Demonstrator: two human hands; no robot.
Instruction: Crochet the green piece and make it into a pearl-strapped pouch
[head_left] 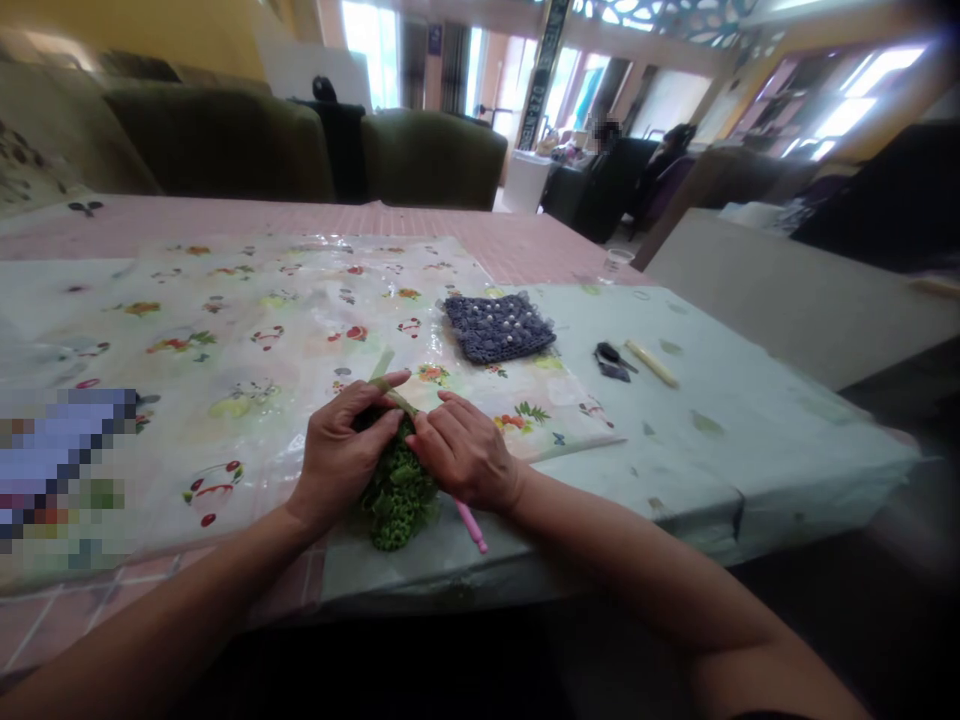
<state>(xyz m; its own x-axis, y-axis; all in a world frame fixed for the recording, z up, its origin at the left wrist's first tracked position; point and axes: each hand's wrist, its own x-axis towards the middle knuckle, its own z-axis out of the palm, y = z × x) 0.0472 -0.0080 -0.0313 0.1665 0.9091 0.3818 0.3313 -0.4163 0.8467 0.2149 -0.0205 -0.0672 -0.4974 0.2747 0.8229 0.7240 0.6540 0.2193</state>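
Observation:
A green crocheted piece [399,490] hangs below both hands over the table's near edge. My left hand [349,440] is closed on its upper left side, thumb and fingers pinching near a pale green ribbon [382,365]. My right hand [465,450] is closed beside it, fingertips on the ribbon at the top of the green piece. Out from under the right palm sticks the pink handle of a tool [471,524]; its tip is hidden. Beyond the hands lies a dark blue crocheted square [499,328] with white beads.
Small black scissors [615,360] and a cream stick [651,364] lie to the right. A clear cup [618,264] stands near the far right edge. A blurred-out flat object [60,450] is at the left. Chairs [435,155] line the far side.

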